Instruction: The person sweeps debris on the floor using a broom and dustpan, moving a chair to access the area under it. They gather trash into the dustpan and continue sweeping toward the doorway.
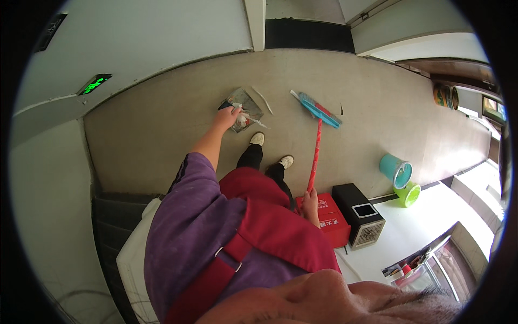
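Observation:
My right hand (311, 204) is wrapped around the red handle (315, 158) of a broom. Its blue head (319, 111), with grey and red bristles, rests on the floor ahead, a white strip (294, 94) at its far end. My left hand (229, 117) reaches forward over a grey dustpan (251, 101) and appears closed on its handle, which is mostly hidden. White crumpled scraps (243, 120) lie in the pan, and one thin white piece (259, 121) sticks out past its edge. A pale curved strip (263, 100) lies on the floor beside the pan.
By my right side stand a red fire-extinguisher box (334, 218) and a black appliance (356, 210). Blue (390, 166) and green (406, 196) buckets stand farther right. Dark stair steps (117, 222) lie at left. A dark threshold (309, 35) crosses the doorway ahead; a small dark scrap (341, 109) lies near the broom.

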The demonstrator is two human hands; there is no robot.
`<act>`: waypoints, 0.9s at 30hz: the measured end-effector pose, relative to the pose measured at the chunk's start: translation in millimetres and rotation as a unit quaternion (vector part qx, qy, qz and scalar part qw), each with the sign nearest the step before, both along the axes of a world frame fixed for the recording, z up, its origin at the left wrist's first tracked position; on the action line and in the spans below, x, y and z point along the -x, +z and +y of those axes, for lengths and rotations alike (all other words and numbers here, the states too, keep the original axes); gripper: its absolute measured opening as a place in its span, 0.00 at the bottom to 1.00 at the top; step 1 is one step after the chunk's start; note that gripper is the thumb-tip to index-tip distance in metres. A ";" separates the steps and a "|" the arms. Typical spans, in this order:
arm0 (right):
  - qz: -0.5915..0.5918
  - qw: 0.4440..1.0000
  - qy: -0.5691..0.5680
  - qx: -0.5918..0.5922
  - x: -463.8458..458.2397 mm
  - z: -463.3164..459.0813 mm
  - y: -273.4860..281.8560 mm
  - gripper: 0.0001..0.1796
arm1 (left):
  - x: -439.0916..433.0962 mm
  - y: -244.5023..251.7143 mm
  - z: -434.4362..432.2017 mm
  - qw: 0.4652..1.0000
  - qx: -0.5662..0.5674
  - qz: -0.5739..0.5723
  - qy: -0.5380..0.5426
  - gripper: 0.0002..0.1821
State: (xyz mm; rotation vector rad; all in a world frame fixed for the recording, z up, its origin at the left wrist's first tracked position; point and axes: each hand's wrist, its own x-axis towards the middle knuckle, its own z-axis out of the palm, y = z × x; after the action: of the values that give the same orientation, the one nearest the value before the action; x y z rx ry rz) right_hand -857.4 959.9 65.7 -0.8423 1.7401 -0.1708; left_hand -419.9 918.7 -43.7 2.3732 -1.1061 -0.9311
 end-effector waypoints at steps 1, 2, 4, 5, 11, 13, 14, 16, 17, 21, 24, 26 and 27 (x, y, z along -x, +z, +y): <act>0.015 1.000 0.004 0.003 -4.5 7.5 -2.7 0.15 | 2.6 0.0 -5.2 1.000 0.020 -0.007 -0.017 0.26; 0.010 0.999 0.028 0.040 -7.7 12.4 -4.9 0.16 | 5.4 -0.2 -10.6 1.000 0.024 0.000 -0.018 0.26; 0.010 0.996 0.051 0.067 -15.7 23.0 -6.7 0.18 | 10.9 -1.1 -20.2 0.999 0.030 0.010 -0.029 0.26; -0.037 0.996 0.070 0.038 -11.6 24.8 -1.5 0.20 | 14.7 -1.8 -22.0 0.999 0.031 0.008 -0.034 0.26; -0.119 0.988 -0.085 -0.041 -9.0 36.9 33.1 0.22 | 27.0 -16.6 -26.1 0.998 0.046 -0.010 -0.047 0.26; -0.095 0.989 -0.108 -0.031 -9.0 38.6 40.4 0.21 | 25.6 -20.1 -23.4 0.998 0.045 -0.009 -0.044 0.26; -0.081 0.989 -0.122 -0.022 -8.4 36.6 41.8 0.20 | 24.4 -20.6 -23.4 0.998 0.044 -0.002 -0.048 0.26; -0.060 0.989 -0.137 -0.014 -4.8 28.1 41.6 0.17 | 22.4 -17.6 -21.7 0.998 0.025 0.010 -0.052 0.26; -0.053 0.989 -0.140 -0.014 0.1 20.4 41.1 0.15 | 21.6 -15.0 -22.3 0.998 0.005 0.012 -0.062 0.26; 0.000 0.992 -0.123 -0.006 10.9 -3.2 33.4 0.09 | 27.1 -3.1 -28.8 0.996 -0.001 0.021 -0.084 0.26; 0.034 0.996 -0.084 0.000 10.0 6.0 30.2 0.07 | 31.4 -0.1 -32.8 0.996 0.003 0.029 -0.083 0.26; 0.056 0.996 -0.070 -0.018 5.9 25.4 29.2 0.08 | 32.5 -1.1 -33.7 0.996 0.021 0.037 -0.084 0.26; 0.018 0.996 -0.090 -0.025 4.5 35.4 28.9 0.08 | 32.1 -2.1 -33.8 0.996 0.023 0.031 -0.084 0.26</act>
State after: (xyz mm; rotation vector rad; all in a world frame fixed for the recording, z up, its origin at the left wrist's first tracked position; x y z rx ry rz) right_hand -862.0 995.3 94.6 -0.6569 1.8469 -0.2322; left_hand -451.9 884.9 -45.8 2.2259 -1.3046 -1.0170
